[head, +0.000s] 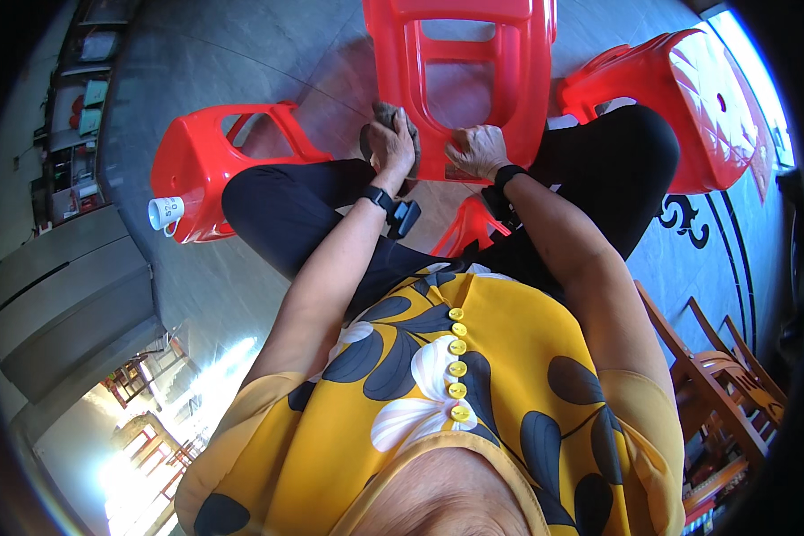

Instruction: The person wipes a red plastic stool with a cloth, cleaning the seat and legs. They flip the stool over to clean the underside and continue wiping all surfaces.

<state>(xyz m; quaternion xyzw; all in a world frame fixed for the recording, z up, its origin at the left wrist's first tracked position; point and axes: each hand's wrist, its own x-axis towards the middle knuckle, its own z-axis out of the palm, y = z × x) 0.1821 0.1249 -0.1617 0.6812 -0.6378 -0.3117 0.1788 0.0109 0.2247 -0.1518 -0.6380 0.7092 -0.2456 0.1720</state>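
Observation:
A red plastic stool [465,167] is tipped over in front of me, its open-framed side facing up between my knees. My left hand [392,149] grips a brown cloth [413,137] against the stool's left edge. Across from it, my right hand [480,149] is closed on the near edge of the same stool, beside a dark label. Both wrists wear black straps, and a black device hangs from the left one.
A second red stool [197,144] on the left has a white mug [166,213] at its side. Another red stool [703,114] stands to the right. Part of a red plastic seat [472,224] shows beneath me. Wooden chairs [717,382] are at lower right; a grey cabinet [74,295] is at left.

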